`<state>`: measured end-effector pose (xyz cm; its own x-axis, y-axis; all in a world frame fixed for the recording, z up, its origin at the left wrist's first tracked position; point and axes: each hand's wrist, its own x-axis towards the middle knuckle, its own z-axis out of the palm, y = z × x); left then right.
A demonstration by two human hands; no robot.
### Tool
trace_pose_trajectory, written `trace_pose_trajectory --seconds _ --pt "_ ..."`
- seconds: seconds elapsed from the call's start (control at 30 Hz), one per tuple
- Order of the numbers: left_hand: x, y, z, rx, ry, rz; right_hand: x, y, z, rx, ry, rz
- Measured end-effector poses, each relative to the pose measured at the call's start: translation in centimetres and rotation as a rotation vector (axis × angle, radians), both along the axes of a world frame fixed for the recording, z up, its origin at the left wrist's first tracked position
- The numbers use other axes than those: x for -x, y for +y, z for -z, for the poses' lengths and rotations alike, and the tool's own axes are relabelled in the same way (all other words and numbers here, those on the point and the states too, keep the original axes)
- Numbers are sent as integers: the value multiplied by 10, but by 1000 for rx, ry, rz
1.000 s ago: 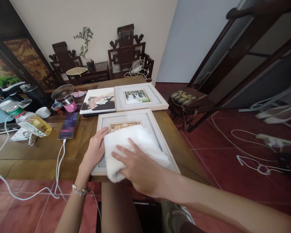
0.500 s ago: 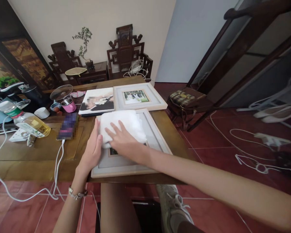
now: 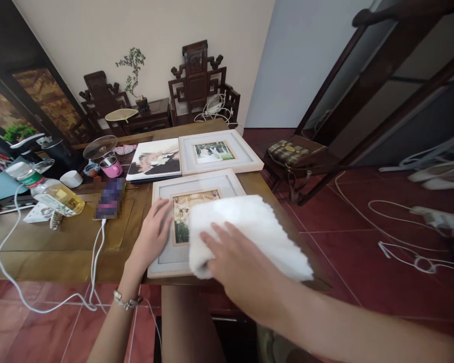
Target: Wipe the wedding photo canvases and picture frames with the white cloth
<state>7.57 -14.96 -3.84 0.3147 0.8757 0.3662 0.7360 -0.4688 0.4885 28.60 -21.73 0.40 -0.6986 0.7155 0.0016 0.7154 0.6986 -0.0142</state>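
Note:
A light wooden picture frame (image 3: 166, 268) lies near the table's front edge, a photo at its middle partly covered. My left hand (image 3: 151, 234) rests on the frame's left side, fingers stretched out and a bracelet on the wrist. With my right hand (image 3: 236, 257) I hold a white cloth (image 3: 257, 217) against the right part of the frame. The cloth hides that side of the photo and hangs past the frame's right edge. The right thumb is mostly hidden, and the hand is slightly blurred.
Behind lie a second framed photo (image 3: 245, 151) and a photo panel (image 3: 155, 161). A phone (image 3: 109, 199) with a white cable, a bottle (image 3: 62, 196) and a pink cup (image 3: 111, 167) stand to the left. A plaid bag (image 3: 287, 153) sits on a chair at right.
My right hand and the cloth have moved right and toward me, uncovering much of the photo. My left hand has shifted from the frame's outer edge onto its left side.

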Motion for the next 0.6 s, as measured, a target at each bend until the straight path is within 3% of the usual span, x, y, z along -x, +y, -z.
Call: trace_pose_trajectory --seconds 0.13,0.23,0.3,0.37,0.47,0.6 --pt "0 2 0 35 46 8 -39 36 -7 56 10 115" --pt "0 3 2 30 58 8 -48 77 -14 -33 64 164" --pt "1 5 4 13 51 7 -39 103 -15 -141 124 128" --pt "2 6 5 -9 42 3 -17 122 -13 -221 174 -2" --pt "3 8 5 -32 31 19 23 135 -9 -218 155 -205" --pt "3 8 2 -13 40 37 48 137 -5 -179 78 -163"
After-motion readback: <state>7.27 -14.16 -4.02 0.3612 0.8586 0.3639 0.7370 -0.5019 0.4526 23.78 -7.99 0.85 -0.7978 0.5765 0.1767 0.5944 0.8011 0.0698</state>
